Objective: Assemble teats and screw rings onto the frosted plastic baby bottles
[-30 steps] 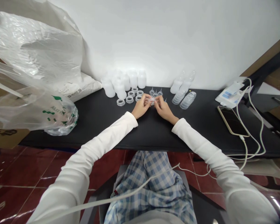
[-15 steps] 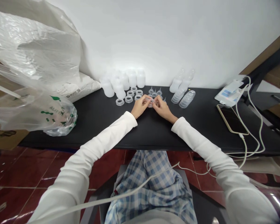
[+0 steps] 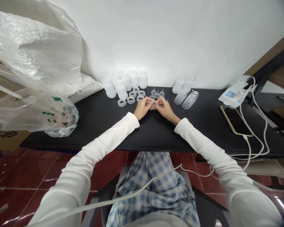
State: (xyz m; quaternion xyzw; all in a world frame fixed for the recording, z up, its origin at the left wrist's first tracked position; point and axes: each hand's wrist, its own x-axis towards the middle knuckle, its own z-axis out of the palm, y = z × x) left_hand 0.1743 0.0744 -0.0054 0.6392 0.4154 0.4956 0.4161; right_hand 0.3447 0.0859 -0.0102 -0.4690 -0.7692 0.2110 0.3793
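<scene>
Closest in, a white cable (image 3: pixel 132 197) crosses the blue-and-white checked trousers (image 3: pixel 153 186) of the seated person, whose forearms reach over the black table (image 3: pixel 151 135). The left hand (image 3: pixel 142 108) and right hand (image 3: pixel 165 109) meet, fingertips pinched narrow on one small clear ring-shaped piece (image 3: pixel 153 102) between them, just above the tabletop; whether a teat sits inside it cannot be told, as the fingers cover much of it. The two-sided pinch probably keeps so small a piece steady. To the right lies a phone (image 3: pixel 236 121), screen up and plugged in. On the left, a clear carrier bag with green print (image 3: pixel 59 119) slumps at the table's edge, its contents too blurred to name. Beyond the hands stand clear pointed teats (image 3: pixel 162 93) and, to their left, open translucent screw collars (image 3: pixel 131 100), seemingly sorted by kind to be within easy reach. Clear domed caps (image 3: pixel 190 101) lie nested in tilted stacks to the right. Farther back, white feeding bottles (image 3: pixel 143 79) cluster by the wall (image 3: pixel 180 37), their insides hidden by cloudy plastic; two clear-capped bottles (image 3: pixel 178 85) stand apart, right. A bulky white sack (image 3: pixel 49 53) hides whatever it holds.
</scene>
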